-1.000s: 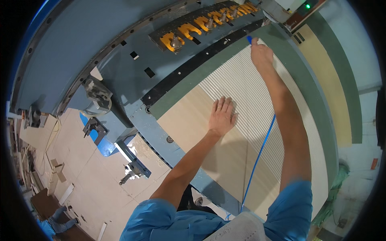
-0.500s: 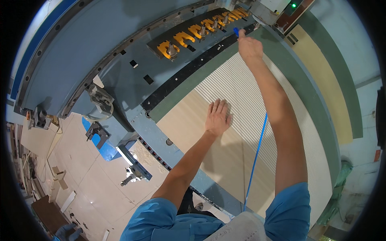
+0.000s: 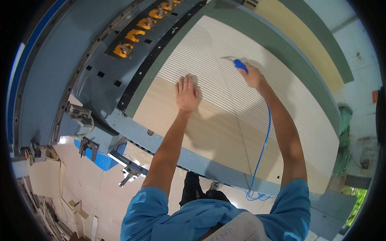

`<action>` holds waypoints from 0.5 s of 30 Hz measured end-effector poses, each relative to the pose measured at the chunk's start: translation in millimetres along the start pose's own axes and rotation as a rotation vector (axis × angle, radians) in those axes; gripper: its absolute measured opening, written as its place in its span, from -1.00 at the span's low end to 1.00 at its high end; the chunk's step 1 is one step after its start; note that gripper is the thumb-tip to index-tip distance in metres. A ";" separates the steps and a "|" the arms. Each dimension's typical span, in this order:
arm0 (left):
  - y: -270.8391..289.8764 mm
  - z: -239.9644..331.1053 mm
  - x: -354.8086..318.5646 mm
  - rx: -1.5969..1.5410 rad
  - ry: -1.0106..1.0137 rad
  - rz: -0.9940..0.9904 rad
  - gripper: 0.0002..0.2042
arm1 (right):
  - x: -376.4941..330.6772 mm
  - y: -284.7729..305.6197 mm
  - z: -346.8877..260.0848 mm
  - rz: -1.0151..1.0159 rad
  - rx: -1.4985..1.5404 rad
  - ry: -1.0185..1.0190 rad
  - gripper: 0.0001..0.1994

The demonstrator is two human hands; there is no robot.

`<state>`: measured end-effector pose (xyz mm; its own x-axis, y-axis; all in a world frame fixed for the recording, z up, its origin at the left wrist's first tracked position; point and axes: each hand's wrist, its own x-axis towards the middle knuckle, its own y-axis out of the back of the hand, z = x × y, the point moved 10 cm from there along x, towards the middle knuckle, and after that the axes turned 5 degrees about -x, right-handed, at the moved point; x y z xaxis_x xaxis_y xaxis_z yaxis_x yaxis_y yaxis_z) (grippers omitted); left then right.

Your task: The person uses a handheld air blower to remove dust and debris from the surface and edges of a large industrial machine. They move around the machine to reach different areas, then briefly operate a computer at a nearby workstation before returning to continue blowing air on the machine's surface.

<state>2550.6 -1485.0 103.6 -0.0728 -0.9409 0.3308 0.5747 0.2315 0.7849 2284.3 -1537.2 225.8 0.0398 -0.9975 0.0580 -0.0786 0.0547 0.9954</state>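
Note:
A large pale board lies in front of me, its far part cut with many parallel grooves and its near part smooth. My left hand rests flat on it with fingers stretched out, where the grooves meet the smooth part. Above the grooved part, my right hand is closed around a blue air blow gun, whose thin nozzle points to the left. From the gun a blue hose runs back toward me and over the board's near edge.
The board lies on a green machine bed. Beyond its left side stands a row of orange tool holders, some with metal tool cones. A grey gantry rises at the far left. Wood offcuts lie on the tiled floor at lower left.
My right hand has drawn the blow gun back from the board's far edge to over the grooves. The hose now hangs in a curve. The view has shifted; my left hand stays on the board.

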 end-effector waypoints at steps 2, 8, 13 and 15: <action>-2.9 4.0 -2.8 0.098 -0.018 -0.018 -0.38 | -8.6 -0.4 73.7 0.026 -0.067 -0.282 -0.50; -12.1 17.6 -15.4 0.020 -0.043 -0.060 -0.38 | -37.1 -86.0 155.1 -0.061 1.027 -0.752 -0.51; -14.3 18.4 -14.7 0.040 -0.012 -0.113 -0.37 | 6.4 -167.3 68.1 -0.147 1.433 -0.677 -0.51; -10.7 19.3 -12.3 0.028 -0.023 -0.096 -0.38 | 42.9 -182.6 34.1 -0.209 1.473 -0.601 -0.52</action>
<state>2529.6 -1471.2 101.2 -0.1449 -0.9533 0.2652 0.5414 0.1479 0.8277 2266.3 -1591.5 43.9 -0.1782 -0.8732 -0.4535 -0.9819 0.1881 0.0237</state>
